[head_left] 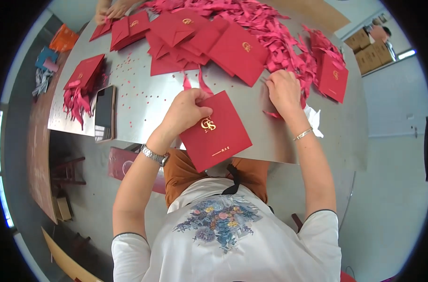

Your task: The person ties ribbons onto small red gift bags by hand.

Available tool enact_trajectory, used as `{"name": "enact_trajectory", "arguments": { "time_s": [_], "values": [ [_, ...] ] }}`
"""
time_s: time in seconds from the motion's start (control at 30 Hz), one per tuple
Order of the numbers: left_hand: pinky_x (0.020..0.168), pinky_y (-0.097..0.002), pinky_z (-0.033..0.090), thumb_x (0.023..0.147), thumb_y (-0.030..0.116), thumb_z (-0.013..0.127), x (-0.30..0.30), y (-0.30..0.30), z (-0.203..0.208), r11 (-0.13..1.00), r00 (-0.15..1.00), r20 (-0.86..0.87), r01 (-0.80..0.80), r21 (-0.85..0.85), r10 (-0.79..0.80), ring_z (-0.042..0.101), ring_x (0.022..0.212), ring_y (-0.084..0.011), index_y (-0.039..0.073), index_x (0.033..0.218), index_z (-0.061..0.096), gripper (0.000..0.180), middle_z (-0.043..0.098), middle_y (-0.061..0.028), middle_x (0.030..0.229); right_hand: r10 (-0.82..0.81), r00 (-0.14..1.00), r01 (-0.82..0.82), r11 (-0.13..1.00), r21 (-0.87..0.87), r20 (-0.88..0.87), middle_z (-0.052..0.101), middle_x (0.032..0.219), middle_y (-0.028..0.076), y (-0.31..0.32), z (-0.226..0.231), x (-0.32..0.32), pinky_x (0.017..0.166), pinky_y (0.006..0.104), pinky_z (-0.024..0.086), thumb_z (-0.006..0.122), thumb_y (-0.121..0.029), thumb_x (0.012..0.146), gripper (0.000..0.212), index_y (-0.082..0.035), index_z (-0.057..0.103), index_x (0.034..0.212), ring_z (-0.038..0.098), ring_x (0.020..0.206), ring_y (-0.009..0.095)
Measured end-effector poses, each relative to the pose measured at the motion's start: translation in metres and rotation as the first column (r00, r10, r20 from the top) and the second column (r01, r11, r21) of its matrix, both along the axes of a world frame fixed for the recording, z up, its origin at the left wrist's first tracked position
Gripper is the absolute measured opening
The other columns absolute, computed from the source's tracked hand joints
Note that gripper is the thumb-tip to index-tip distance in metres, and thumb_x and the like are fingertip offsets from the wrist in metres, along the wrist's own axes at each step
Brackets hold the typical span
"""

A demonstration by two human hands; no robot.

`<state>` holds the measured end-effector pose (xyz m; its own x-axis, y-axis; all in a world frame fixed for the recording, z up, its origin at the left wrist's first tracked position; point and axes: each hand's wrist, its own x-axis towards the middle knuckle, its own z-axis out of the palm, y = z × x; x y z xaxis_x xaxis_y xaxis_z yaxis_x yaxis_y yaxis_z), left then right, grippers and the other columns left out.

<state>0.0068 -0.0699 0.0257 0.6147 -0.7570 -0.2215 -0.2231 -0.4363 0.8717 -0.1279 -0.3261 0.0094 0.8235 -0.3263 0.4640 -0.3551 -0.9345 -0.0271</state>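
Note:
My left hand (189, 111) pinches the upper left edge of a flat red paper bag (218, 136) with a gold emblem, tilted over the table's near edge. Two pink ribbon ends (204, 82) stick up beyond that hand. To the right, my right hand (285, 92) is closed beside the heap of pink ribbons (289, 51); what its fingers hold is hidden. A short ribbon end shows under its wrist. Beyond both hands lies a loose pile of similar red bags (238, 50).
A phone (105, 113) lies at the table's left edge, near red bags with ribbons (83, 73). Small red paper dots scatter over the metal table (143, 123). More ribboned bags (334, 77) and a white tissue (313, 120) are at right. Another person's hands (111, 11) work at the far left.

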Motion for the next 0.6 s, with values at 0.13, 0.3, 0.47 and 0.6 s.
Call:
{"name": "enact_trajectory", "arguments": {
  "time_s": [0.13, 0.3, 0.47, 0.6],
  "values": [
    [0.074, -0.0319, 0.052, 0.075, 0.008, 0.073, 0.003, 0.006, 0.001, 0.999, 0.999, -0.019, -0.027, 0.03, 0.028, 0.066, 0.08, -0.0191, -0.003, 0.105, 0.065, 0.033, 0.069, -0.012, 0.087, -0.007, 0.974, -0.119, 0.83, 0.545, 0.224, 0.064, 0.079, 0.01, 0.043, 0.006, -0.002, 0.061, 0.0268, 0.045, 0.059, -0.007, 0.09, 0.007, -0.001, 0.059, 0.093, 0.061, 0.068, 0.016],
    [0.074, -0.032, 0.051, 0.076, 0.009, 0.072, 0.002, 0.008, -0.008, 0.999, 0.998, -0.048, -0.031, -0.016, 0.03, 0.066, 0.08, -0.0193, 0.0, 0.105, 0.067, 0.031, 0.069, -0.0124, 0.087, 0.083, 0.949, -0.309, 0.461, 0.832, 0.306, 0.066, 0.077, 0.016, 0.124, 0.02, -0.003, 0.064, 0.0371, 0.05, 0.062, -0.011, 0.087, 0.015, -0.001, 0.062, 0.099, 0.065, 0.07, 0.029],
    [0.074, -0.0321, 0.052, 0.075, 0.009, 0.072, -0.001, 0.008, -0.023, 0.992, 0.995, -0.066, -0.082, -0.096, 0.075, 0.066, 0.079, -0.0201, 0.002, 0.104, 0.068, 0.03, 0.069, -0.0125, 0.086, 0.111, 0.967, -0.246, 0.638, 0.729, 0.229, 0.067, 0.084, 0.017, 0.142, 0.008, 0.003, 0.064, 0.0394, 0.051, 0.063, -0.011, 0.084, 0.014, -0.003, 0.065, 0.095, 0.066, 0.073, 0.033],
    [0.072, -0.0325, 0.052, 0.075, 0.009, 0.072, -0.004, 0.008, -0.018, 0.99, 0.99, -0.104, -0.104, -0.093, 0.094, 0.066, 0.076, -0.0208, 0.002, 0.102, 0.068, 0.029, 0.069, -0.0118, 0.084, 0.032, 0.985, -0.149, 0.665, 0.732, 0.171, 0.067, 0.079, 0.015, 0.146, 0.01, 0.007, 0.063, 0.04, 0.051, 0.063, -0.012, 0.083, 0.011, -0.005, 0.067, 0.091, 0.066, 0.07, 0.033]
  ]
}}
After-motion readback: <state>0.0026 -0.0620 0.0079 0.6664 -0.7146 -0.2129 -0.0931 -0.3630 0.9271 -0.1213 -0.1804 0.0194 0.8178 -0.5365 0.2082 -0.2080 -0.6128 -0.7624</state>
